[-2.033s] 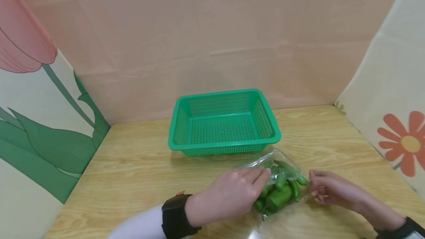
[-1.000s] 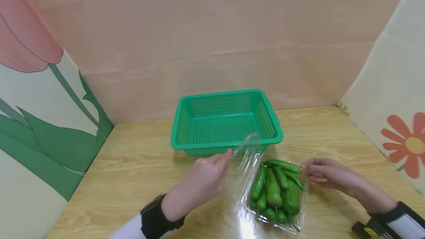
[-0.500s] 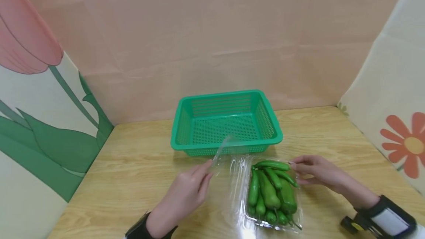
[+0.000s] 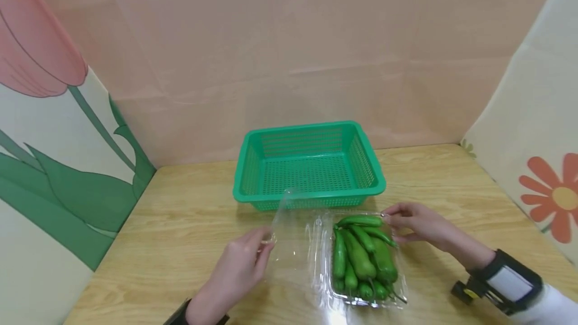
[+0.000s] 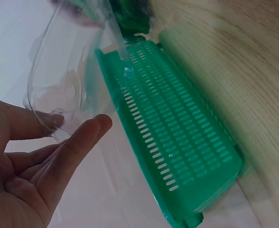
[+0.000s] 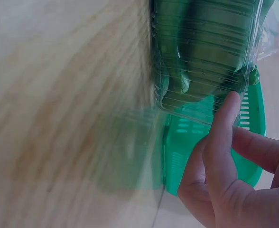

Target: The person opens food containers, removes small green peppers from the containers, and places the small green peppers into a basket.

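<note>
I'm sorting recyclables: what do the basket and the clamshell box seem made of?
The green basket looks like molded plastic with a slight sheen: even color, regular slots. The clamshell box is probably thin, clear, glossy plastic: it glints and green peppers show through its ribbed wall. Which plastics, the pictures leave open.

This is a small screened-in tabletop workspace, in what room I cannot tell, as shown by a wood-grain table (image 4: 194, 204) hemmed by a creased pinkish sheet (image 4: 289, 59) along the far side, a tulip-printed panel (image 4: 58, 144) at left and a pale sheet (image 4: 533, 109) with an orange-red flower (image 4: 563, 197) at right.
</note>
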`<state>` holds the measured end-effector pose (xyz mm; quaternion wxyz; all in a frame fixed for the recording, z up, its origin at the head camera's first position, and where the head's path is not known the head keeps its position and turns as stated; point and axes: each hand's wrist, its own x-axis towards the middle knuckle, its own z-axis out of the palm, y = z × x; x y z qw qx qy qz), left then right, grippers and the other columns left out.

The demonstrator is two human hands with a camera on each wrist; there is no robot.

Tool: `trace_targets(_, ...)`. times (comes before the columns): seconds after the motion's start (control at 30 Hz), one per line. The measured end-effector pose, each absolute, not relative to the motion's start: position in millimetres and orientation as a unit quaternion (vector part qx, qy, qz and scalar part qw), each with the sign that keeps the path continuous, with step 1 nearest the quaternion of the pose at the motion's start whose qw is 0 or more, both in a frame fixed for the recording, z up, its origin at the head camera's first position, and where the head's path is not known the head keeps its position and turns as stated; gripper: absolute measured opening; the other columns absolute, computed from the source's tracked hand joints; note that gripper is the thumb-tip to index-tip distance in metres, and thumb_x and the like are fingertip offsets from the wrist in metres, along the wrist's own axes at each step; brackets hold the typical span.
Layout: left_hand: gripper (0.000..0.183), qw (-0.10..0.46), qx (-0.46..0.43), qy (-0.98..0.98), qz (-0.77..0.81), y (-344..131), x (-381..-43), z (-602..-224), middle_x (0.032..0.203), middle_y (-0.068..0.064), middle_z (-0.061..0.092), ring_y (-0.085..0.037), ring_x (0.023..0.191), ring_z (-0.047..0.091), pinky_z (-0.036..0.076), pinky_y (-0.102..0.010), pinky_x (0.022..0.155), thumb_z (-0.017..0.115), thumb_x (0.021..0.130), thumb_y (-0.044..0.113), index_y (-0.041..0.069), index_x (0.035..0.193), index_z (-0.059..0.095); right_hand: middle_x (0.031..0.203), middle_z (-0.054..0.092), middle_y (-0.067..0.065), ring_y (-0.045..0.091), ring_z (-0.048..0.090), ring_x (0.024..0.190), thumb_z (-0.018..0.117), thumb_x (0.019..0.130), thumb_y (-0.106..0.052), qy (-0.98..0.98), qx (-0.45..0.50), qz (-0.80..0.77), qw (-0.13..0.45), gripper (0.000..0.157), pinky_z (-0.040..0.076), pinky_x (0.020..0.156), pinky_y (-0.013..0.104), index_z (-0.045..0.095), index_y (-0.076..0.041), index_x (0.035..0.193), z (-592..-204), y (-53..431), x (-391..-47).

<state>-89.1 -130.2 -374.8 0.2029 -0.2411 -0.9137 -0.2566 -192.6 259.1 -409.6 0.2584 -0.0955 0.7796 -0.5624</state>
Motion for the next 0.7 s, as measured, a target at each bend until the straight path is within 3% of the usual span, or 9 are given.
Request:
trace_targets(0.23,0.013,0.167,-0.200,-0.931,-0.256,-138,-79,-373,0.085,-0.006,0.070,-0.010,0.074,0.069,0.053,-0.006,0.060,0.069,0.083,0.010,0.005,0.095,0.065,0.092,0.055,0.009,0.015,0.060,0.084,0.055,0.096,-0.024,0.794,-0.097,-0.546,0.249,0.047,0.061,0.077,0.035,0.046,0.013,0.124,-404,248,-201)
trace_targets(0.7,0.016,0.131,-0.159,-0.956,-0.211,-152,-78,-383,0.067,0.000,0.065,-0.002,0.056,0.057,0.044,-0.006,0.046,0.071,0.080,0.014,0.003,0.088,0.065,0.109,0.059,0.016,0.015,0.062,0.090,0.058,0.095,-0.023,0.795,-0.073,-0.549,0.247,0.053,0.060,0.079,0.032,0.043,0.014,0.129,-406,229,-212)
